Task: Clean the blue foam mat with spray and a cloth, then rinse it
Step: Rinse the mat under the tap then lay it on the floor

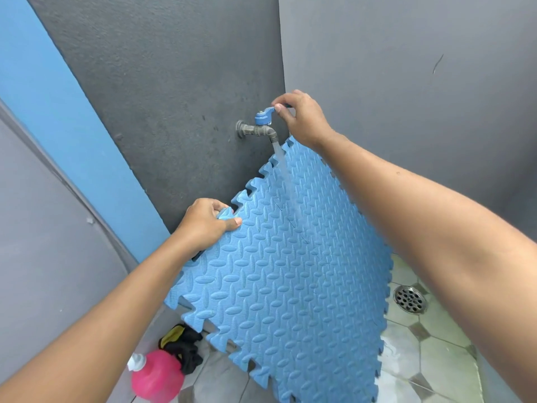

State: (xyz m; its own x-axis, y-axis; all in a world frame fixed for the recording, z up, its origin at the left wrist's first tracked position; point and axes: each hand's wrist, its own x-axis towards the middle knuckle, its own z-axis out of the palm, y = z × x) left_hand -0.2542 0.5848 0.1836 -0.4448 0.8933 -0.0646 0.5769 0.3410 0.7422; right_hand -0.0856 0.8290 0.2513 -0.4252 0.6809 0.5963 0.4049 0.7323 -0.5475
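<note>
Left grip (203, 225) clasps a corner of the mat (290, 286); right grip (302, 117), arm outstretched, pinches the tap lever (266, 112).

A blue foam mat (290, 271) held under a running wall tap (258, 130).
The left grip (203, 225) clasps the mat's toothed upper corner; the right grip (302, 117) pinches the tap's blue lever (266, 113). The water (286, 175) strikes the tilted mat. A pink bottle (157, 376) and a dark cloth (181, 347) lie on the floor.

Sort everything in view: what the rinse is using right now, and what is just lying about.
In use: blue foam mat, gripped by the left hand; tap handle, held by the right hand; water stream; floor drain.
Lying about: pink bottle; black and yellow cloth, both on the floor.
</note>
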